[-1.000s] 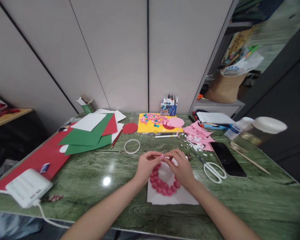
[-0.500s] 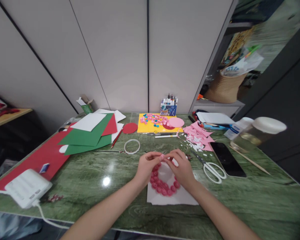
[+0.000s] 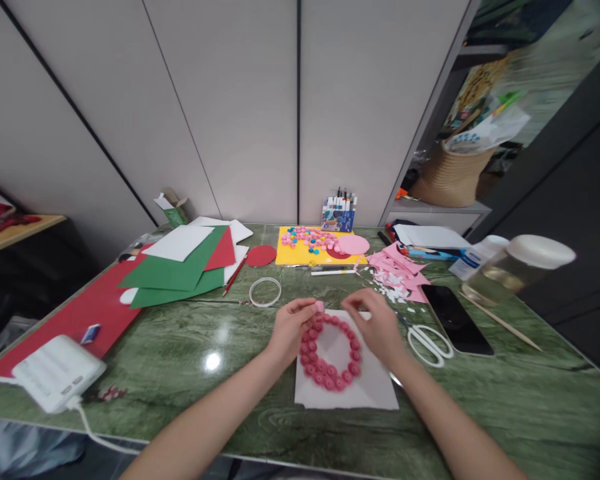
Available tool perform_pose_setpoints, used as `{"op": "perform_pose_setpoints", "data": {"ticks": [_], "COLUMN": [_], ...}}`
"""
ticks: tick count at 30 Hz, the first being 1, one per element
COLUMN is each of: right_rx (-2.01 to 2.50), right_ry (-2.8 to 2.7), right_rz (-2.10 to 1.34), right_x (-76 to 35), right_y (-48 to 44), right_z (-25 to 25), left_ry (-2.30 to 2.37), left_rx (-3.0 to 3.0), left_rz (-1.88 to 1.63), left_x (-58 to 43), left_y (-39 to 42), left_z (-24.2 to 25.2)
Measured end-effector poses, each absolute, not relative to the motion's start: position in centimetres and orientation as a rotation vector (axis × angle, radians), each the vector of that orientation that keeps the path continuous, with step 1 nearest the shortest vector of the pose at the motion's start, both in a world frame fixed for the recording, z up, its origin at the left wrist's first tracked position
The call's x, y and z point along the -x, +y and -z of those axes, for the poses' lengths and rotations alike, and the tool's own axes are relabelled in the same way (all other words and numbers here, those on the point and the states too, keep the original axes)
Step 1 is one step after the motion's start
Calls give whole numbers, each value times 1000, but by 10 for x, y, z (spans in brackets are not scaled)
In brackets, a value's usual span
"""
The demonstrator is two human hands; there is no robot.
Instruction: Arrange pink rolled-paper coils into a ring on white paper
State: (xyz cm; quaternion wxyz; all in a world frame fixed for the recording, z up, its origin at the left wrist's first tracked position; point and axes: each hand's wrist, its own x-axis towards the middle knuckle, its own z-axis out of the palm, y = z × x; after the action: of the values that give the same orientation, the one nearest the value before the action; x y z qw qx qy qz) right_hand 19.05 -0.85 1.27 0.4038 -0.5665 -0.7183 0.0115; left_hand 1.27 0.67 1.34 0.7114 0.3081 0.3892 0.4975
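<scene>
My left hand [image 3: 294, 328] pinches a small light-pink paper piece [image 3: 320, 306] between thumb and fingertips, above the far left of a ring of dark-pink paper rosettes [image 3: 331, 383]. That ring lies on a white sheet [image 3: 377, 393] in front of me. To the right, my right hand [image 3: 377, 327] hovers over the sheet's far right corner, apart from the left. Its thumb and fingertips are drawn together; whether anything tiny is between them I cannot make out. White-handled scissors [image 3: 430, 345] lie just right of that hand.
Farther back are a yellow sheet [image 3: 286, 257] with pink and blue pieces, pink paper scraps [image 3: 397, 267], and a tape ring [image 3: 265, 292]. A phone [image 3: 457, 320] and a lidded jar [image 3: 510, 273] stand right. Coloured sheets [image 3: 165, 273] and a white charger [image 3: 59, 372] lie left.
My right hand has moved away to the right from the pink piece, while the left keeps hold of it. More of the rosette ring now shows.
</scene>
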Motion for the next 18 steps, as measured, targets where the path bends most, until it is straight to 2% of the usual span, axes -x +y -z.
{"op": "perform_pose_setpoints", "data": {"ticks": [9,16,18], "right_rx": [1902,1919,1838], "right_ry": [-1515,-1526,-1584], "right_rz": [168,67,-17], "right_x": [-306,-296,-277], "right_y": [23,21,19], "right_z": [8,4,-5], "left_ry": [877,923,972], "left_rx": [-704,-852,-1053], "left_rz": [-1052,-1073,-1126], "left_x": [-13,-13,-11], "left_y": [10,10,7], "left_z": [-7,-10,-14]}}
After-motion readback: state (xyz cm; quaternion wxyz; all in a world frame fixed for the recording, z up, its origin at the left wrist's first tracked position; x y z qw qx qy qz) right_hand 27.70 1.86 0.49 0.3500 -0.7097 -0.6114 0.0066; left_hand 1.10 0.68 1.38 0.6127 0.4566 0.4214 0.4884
